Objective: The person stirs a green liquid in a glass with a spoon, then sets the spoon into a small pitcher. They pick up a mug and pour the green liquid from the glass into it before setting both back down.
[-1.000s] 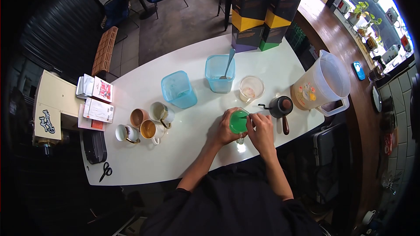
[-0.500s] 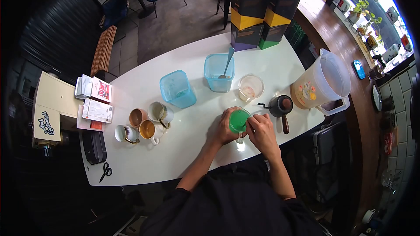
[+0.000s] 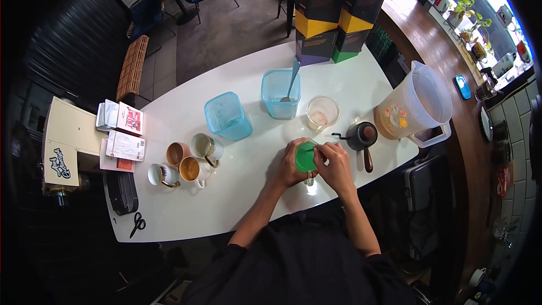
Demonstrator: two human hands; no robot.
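My left hand (image 3: 292, 165) wraps round a clear glass mug (image 3: 309, 175) of bright green liquid (image 3: 305, 160), its handle pointing towards me. Over the mug's right rim, my right hand (image 3: 333, 164) is closed in a pinch. Whatever sits between its fingertips is too small and covered to make out. Just beyond the mug stands a clear plastic cup (image 3: 323, 113) with a little pale residue. A dark pot with a wooden handle (image 3: 362, 136) is to the right of my right hand. Further back, a blue plastic tub (image 3: 280, 95) holds a metal spoon (image 3: 293, 82).
Another blue tub (image 3: 228, 116) leans left of centre, near several mugs (image 3: 196, 169). A large plastic pitcher (image 3: 415, 104) stands right. Stacked black boxes (image 3: 319, 20) line the back edge. Scissors (image 3: 137, 224), a black case (image 3: 122, 192) and packets (image 3: 126, 144) lie at the left.
My right hand has shifted slightly left and up over the mug's rim. My left hand keeps its hold on the mug. The whole view has moved very slightly.
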